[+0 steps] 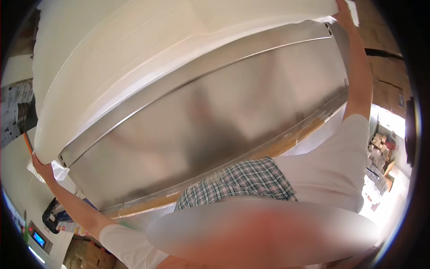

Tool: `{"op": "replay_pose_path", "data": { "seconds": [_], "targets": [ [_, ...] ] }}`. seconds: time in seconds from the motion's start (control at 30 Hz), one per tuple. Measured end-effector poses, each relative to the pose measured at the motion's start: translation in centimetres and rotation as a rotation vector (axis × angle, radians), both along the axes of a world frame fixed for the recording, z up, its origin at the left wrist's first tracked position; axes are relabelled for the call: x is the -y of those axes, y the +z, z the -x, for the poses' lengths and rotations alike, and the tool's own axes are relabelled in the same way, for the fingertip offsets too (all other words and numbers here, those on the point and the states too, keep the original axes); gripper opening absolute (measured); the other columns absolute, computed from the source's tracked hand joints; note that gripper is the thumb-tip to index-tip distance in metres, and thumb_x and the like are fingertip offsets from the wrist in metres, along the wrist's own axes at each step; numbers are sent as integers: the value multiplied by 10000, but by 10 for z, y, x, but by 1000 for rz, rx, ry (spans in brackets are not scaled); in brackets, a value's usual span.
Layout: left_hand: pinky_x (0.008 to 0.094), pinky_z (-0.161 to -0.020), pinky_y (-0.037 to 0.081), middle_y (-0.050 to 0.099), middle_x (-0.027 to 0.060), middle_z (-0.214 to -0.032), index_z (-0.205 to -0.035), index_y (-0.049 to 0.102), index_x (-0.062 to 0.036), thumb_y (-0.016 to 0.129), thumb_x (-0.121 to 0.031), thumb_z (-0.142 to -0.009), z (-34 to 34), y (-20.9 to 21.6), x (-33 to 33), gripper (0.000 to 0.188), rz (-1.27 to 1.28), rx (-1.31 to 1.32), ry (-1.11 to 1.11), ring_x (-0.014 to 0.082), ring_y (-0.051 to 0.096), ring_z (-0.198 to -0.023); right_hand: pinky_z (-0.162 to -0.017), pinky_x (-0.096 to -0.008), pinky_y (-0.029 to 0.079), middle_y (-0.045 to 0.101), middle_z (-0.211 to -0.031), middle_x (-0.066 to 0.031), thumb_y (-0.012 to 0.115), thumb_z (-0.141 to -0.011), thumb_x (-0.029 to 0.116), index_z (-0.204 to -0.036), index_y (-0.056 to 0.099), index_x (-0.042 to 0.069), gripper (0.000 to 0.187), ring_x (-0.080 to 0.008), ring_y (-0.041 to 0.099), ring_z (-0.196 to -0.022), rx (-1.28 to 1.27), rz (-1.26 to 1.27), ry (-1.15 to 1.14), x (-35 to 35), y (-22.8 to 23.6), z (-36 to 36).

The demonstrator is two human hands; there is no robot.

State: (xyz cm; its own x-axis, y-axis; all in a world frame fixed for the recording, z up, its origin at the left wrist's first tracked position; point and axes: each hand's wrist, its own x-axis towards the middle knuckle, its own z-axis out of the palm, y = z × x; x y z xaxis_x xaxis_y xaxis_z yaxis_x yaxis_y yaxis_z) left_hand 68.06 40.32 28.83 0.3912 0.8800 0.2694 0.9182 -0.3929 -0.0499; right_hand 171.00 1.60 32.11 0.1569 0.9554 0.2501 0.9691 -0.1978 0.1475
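A wide cream-coloured sheet (pixel 134 49), soft-looking and pale, spreads across the far part of the view, with a white lower edge hanging above a brushed-metal worktop (pixel 251 107). My arms are stretched far apart along that edge. At the left corner, my left hand (pixel 41 169) closes on the sheet, beside a crumpled white bit of material (pixel 60 170). The right corner is gripped by my right hand (pixel 344 15) at the upper edge of the view; its fingers are partly hidden.
The worktop has a raised metal ledge (pixel 201 80) at its far side and a brown front edge (pixel 309 131) near my checked apron. An orange strip (pixel 28 142) stands beside my left hand. Cardboard boxes (pixel 387 96) are stacked at the right. A lit control panel (pixel 39 239) sits lower left.
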Motion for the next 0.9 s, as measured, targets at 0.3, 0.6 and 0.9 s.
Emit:
{"op": "replay_pose_path", "data": {
  "seconds": [0.3, 0.6, 0.9],
  "targets": [
    [455, -956, 316, 437, 221, -1230, -1192, 463, -48, 679, -255, -666, 63, -31, -26, 604, 34, -253, -248, 382, 400, -1147, -996, -397, 300, 413, -1256, -180, 598, -711, 90, -1203, 447, 87, 514, -336, 361, -1188, -48, 208, -53, 43, -139, -18],
    [470, -983, 246, 410, 178, -1257, -1169, 491, -163, 631, -194, -673, 90, -15, 20, 516, 267, -190, 42, 334, 360, -1181, -1002, -442, 252, 322, -1328, -156, 631, -720, 159, -1225, 433, 191, 544, -327, 309, -1228, -161, 412, -269, 36, -83, 132],
    [437, -973, 289, 422, 171, -1255, -1175, 474, -144, 625, -143, -672, 82, 0, 52, 525, 364, -342, 156, 351, 375, -1165, -1001, -435, 269, 350, -1297, -170, 651, -668, 97, -1196, 450, 170, 569, -334, 319, -1219, -149, 536, -382, 69, -57, 147]
  ]
}}
